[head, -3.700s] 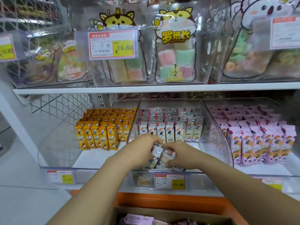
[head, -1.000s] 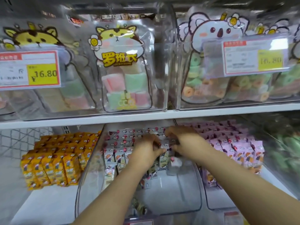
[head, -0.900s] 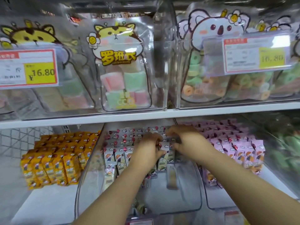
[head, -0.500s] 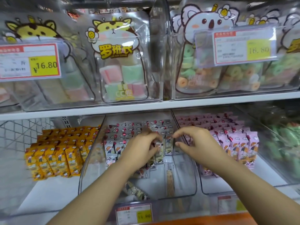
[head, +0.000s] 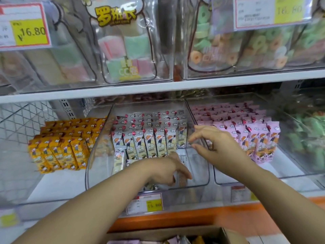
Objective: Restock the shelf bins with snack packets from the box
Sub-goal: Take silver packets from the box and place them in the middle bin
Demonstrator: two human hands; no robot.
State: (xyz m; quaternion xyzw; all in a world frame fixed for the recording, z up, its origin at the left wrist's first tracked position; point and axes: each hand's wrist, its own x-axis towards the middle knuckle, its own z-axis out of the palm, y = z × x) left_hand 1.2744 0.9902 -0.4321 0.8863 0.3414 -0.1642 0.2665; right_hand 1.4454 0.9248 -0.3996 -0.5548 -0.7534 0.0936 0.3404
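The left grip (head: 167, 170) reaches down into the middle clear bin (head: 98, 152), fingertips at a loose packet (head: 183, 178) lying flat; whether it is grasped I cannot tell. Nearer than this grip, the cardboard box (head: 228, 236) holds remaining stock. Farther in and rightward, the right grip (head: 216, 147) hovers released, judged ready to steady the row. Beyond both, snack packets (head: 154, 141) stand upright, faces forward for display.

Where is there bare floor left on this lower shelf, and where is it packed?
Middle bin: bare at the front right, between the standing cream packets and the front wall; the left hand and toppled packets fill the front left. Bare strips also lie before the orange packets and the pink packets. The rear of each is packed.
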